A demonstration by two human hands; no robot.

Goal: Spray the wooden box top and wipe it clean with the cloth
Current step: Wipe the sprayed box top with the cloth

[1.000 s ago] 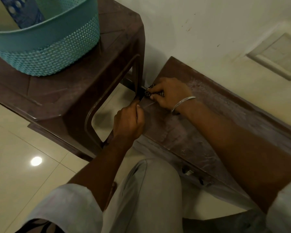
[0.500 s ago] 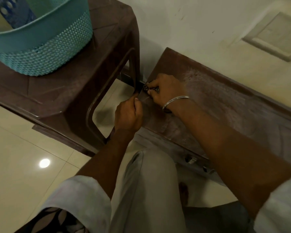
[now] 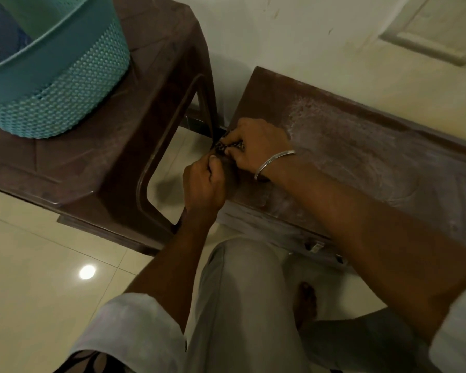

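Note:
A long brown wooden box (image 3: 361,162) runs along the wall, its top dusty with pale smears. At its left end my right hand (image 3: 256,146), with a metal bangle at the wrist, is closed on a small dark patterned cloth (image 3: 222,146). My left hand (image 3: 205,184) is closed just below it at the box's left corner, thumb touching the cloth; I cannot tell whether it holds the cloth. No spray bottle is visible.
A brown plastic stool (image 3: 97,146) stands left of the box, one leg almost touching the box's corner. On it sits a teal woven basket (image 3: 54,84). My knee (image 3: 242,278) is below the hands, over cream floor tiles (image 3: 38,292).
Both hands stay together at the box's left corner, with only small finger movements on the cloth. The camera view has shifted slightly.

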